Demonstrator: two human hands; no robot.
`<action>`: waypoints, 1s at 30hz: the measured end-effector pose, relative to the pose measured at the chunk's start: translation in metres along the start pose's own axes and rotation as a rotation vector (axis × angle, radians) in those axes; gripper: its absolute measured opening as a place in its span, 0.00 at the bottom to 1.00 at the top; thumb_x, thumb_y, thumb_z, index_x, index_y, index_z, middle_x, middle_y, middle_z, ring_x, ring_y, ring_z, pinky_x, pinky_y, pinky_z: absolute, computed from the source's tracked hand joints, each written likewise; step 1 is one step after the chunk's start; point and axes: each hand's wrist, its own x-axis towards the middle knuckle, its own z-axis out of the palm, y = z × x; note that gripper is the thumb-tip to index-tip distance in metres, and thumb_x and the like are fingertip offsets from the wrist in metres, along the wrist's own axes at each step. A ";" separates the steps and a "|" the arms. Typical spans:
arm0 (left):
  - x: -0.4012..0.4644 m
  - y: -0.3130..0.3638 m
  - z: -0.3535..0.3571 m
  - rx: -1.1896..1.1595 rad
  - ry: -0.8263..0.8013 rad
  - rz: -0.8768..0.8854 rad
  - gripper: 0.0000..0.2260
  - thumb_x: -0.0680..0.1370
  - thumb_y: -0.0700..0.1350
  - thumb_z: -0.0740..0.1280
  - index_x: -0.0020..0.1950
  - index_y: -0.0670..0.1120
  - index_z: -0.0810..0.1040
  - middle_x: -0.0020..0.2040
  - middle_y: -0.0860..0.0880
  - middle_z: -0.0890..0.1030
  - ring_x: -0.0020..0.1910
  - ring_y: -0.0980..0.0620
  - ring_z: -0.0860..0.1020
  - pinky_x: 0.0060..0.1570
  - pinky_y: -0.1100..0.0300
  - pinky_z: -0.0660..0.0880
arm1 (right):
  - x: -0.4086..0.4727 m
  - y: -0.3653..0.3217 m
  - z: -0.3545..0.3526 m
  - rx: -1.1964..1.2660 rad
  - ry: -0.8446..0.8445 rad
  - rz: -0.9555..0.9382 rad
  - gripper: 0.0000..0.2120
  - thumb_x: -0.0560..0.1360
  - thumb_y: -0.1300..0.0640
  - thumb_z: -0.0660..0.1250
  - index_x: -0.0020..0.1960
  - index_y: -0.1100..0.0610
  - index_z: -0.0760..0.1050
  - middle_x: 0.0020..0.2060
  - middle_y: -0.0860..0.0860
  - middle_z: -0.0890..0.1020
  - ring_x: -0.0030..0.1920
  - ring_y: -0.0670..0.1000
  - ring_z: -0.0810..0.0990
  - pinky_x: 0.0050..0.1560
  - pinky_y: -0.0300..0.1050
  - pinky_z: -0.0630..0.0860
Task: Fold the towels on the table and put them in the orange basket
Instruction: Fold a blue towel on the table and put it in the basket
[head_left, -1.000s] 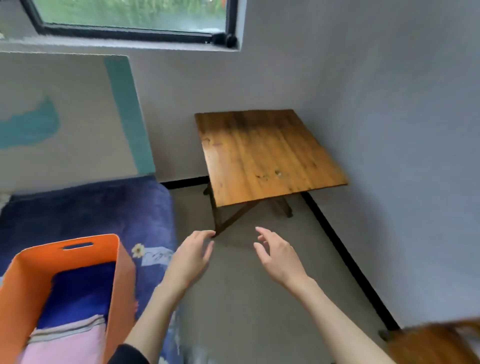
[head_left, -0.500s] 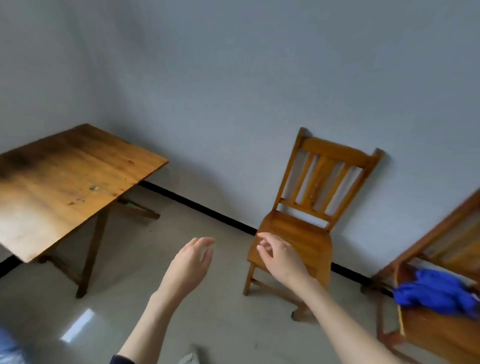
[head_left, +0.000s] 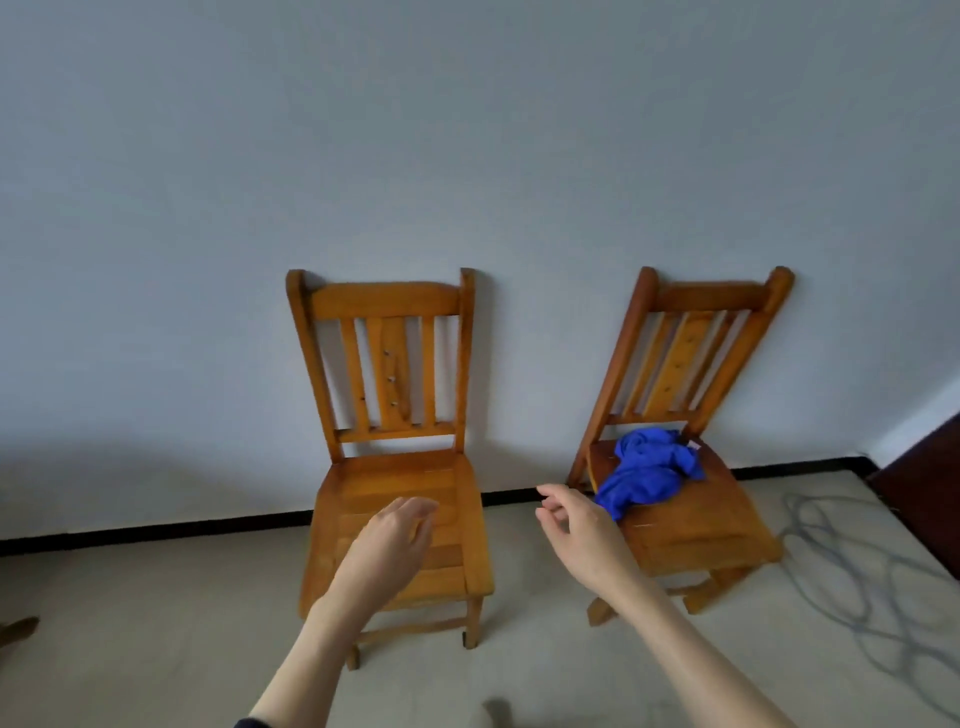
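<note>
A crumpled blue towel (head_left: 647, 470) lies on the seat of the right wooden chair (head_left: 691, 530), near its back. My right hand (head_left: 584, 530) hovers just left of that towel with fingers apart and holds nothing. My left hand (head_left: 387, 551) is open too, raised in front of the bare seat of the left wooden chair (head_left: 363, 488). The orange basket and the table are out of view.
Both chairs stand against a pale wall with a black baseboard (head_left: 156, 530). A grey cable (head_left: 857, 582) lies coiled on the floor at the right. A dark piece of furniture (head_left: 930, 483) shows at the right edge.
The view has swung right: the basket and bed, then the wooden table, have left the frame and both chairs now face me. My hands stay raised and empty.
</note>
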 end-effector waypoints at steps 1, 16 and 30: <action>0.021 0.007 0.011 -0.003 -0.031 0.016 0.13 0.81 0.48 0.58 0.64 0.51 0.74 0.61 0.54 0.77 0.59 0.57 0.75 0.53 0.70 0.68 | 0.009 0.013 -0.009 0.001 0.015 0.034 0.17 0.79 0.53 0.61 0.67 0.53 0.70 0.56 0.48 0.79 0.54 0.45 0.78 0.53 0.39 0.75; 0.227 0.116 0.179 0.075 -0.551 0.191 0.14 0.81 0.46 0.57 0.65 0.49 0.72 0.63 0.51 0.76 0.60 0.53 0.75 0.60 0.60 0.72 | 0.104 0.189 -0.108 0.067 0.136 0.500 0.16 0.79 0.55 0.60 0.66 0.55 0.71 0.57 0.50 0.78 0.56 0.47 0.76 0.55 0.37 0.71; 0.310 0.152 0.372 0.168 -0.798 -0.356 0.14 0.80 0.44 0.57 0.64 0.49 0.74 0.61 0.48 0.78 0.58 0.50 0.76 0.56 0.62 0.71 | 0.212 0.404 -0.140 0.126 -0.218 0.522 0.18 0.81 0.50 0.55 0.69 0.54 0.67 0.61 0.50 0.77 0.60 0.47 0.75 0.60 0.42 0.73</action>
